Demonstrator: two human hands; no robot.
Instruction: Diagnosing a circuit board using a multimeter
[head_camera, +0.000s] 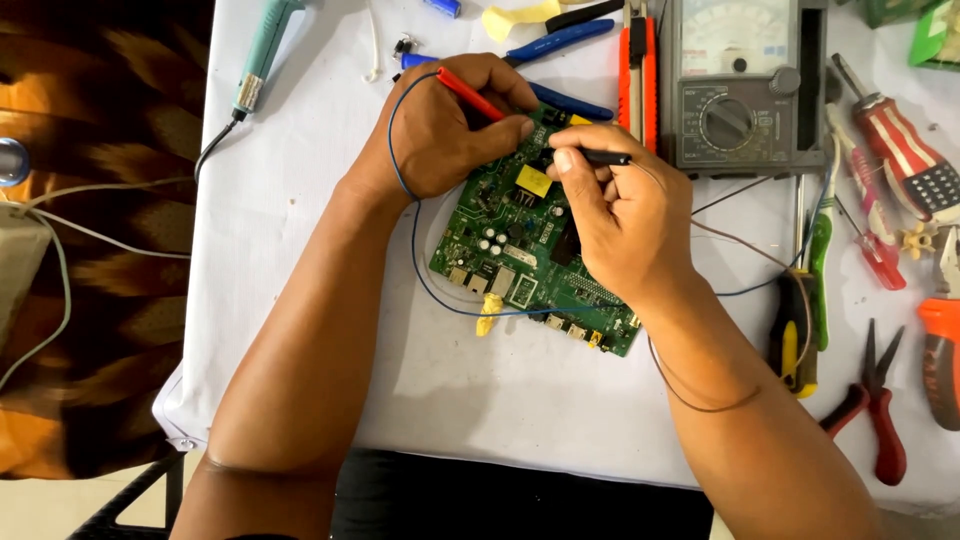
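Green rectangular circuit board (510, 265) studded with small components lies at the centre of the frame on the white cloth-covered tabletop (480, 390). At its upper edge, the left hand (440, 130) is closed around a slim red test probe (470, 97), and the right hand (615, 220) pinches a slim black test probe (600, 157). A grey analogue multimeter with a round dial (740, 80) sits in the upper right.

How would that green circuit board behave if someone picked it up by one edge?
The circuit board looks flat and thin, so probably stiff and light. Its raised parts seem fragile. The blue wire looping around it might snag.
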